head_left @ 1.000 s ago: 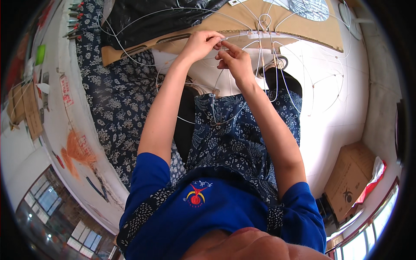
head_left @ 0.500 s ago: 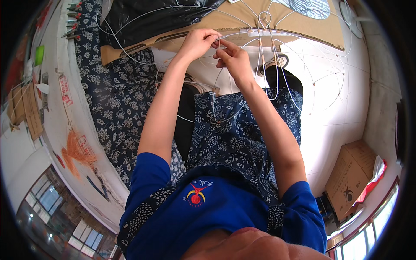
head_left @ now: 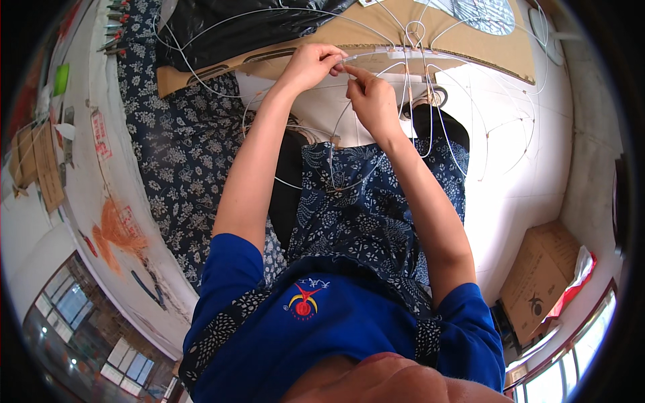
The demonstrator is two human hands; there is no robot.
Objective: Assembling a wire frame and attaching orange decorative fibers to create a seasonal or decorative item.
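A large frame of bent pale wire [head_left: 331,151] spreads in front of me in several loops, with small tan bindings at some joints. My left hand [head_left: 310,69] is closed, thumb and fingertips pinching the frame's upper curved wire. Close beside it, my right hand [head_left: 373,104] has its index finger stretched to the left fingertips and its other fingers curled in. Whether a thin strand lies between the right fingers is too small to tell. To the right of my hands, several wires gather around a small ring [head_left: 414,31].
Behind the frame lies a brown cardboard sheet [head_left: 463,48] with black plastic [head_left: 235,30] on it. Dark flowered cloth [head_left: 171,144] covers the left. The pale bench [head_left: 124,178] bears orange strands [head_left: 121,232] and clips. A cardboard box [head_left: 541,279] stands at the right.
My right hand has shifted slightly right and down, its fingers now more curled. My left hand stays at the same wire. The frame has moved a little to the right.
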